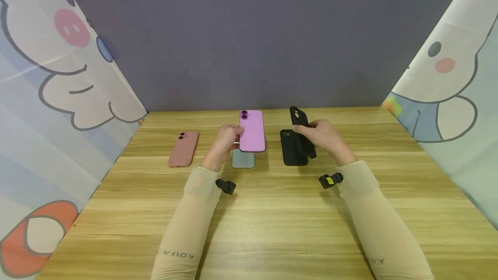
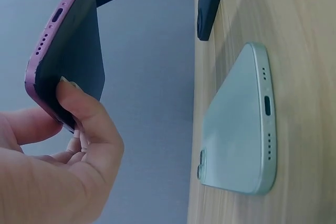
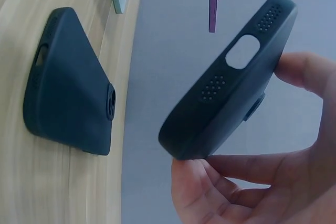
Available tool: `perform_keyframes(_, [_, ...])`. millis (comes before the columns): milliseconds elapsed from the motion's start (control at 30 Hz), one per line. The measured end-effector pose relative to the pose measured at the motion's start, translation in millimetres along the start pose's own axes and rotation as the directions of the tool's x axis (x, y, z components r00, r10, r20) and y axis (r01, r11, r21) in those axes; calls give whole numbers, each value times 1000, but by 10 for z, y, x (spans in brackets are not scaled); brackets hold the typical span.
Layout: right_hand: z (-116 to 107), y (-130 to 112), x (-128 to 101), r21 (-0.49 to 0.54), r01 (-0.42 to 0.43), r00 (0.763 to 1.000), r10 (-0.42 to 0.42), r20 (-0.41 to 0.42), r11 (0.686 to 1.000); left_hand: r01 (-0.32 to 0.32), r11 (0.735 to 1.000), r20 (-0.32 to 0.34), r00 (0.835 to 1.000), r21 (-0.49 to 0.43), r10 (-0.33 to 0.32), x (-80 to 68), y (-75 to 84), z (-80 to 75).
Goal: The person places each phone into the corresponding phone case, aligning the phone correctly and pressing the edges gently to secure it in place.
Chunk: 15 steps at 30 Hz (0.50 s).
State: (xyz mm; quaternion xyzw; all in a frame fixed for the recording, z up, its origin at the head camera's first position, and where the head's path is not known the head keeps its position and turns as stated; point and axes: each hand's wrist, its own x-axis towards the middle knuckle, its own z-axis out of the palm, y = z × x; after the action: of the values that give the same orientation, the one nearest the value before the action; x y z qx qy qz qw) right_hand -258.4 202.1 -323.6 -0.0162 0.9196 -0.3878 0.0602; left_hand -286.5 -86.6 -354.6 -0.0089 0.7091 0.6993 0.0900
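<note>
- Pink flat smartphone (image 1: 252,131) pinched at its lower corner by left hand (image 1: 225,143), lifted off wooden table (image 1: 272,219), above pale green phone (image 2: 239,124) lying back up.
- Black soft rubber phone case (image 3: 231,80) gripped in curled fingers of right hand (image 1: 324,136), raised over second black case (image 3: 65,82) lying flat.
- Salmon-pink phone (image 1: 183,149) lying flat, well left of both hands.

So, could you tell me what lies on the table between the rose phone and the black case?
A pale green phone, lying under the raised pink phone, in the head view.
</note>
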Motion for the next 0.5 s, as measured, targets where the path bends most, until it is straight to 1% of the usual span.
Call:
perform_keyframes(133, [26,-33,11,-15,9,1000,-9,-17,1000,-2,1000,-3,1000,-18,2,11,-9,31])
perform_keyframes(267, [57,-84,24,-17,12,1000,-12,-16,1000,-10,1000,0,1000,-23,10,16,-20,56])
perform_keyframes(500, [100,-208,48,14,1,1000,-2,18,1000,-33,999,7,999,-23,33,0,-11,133])
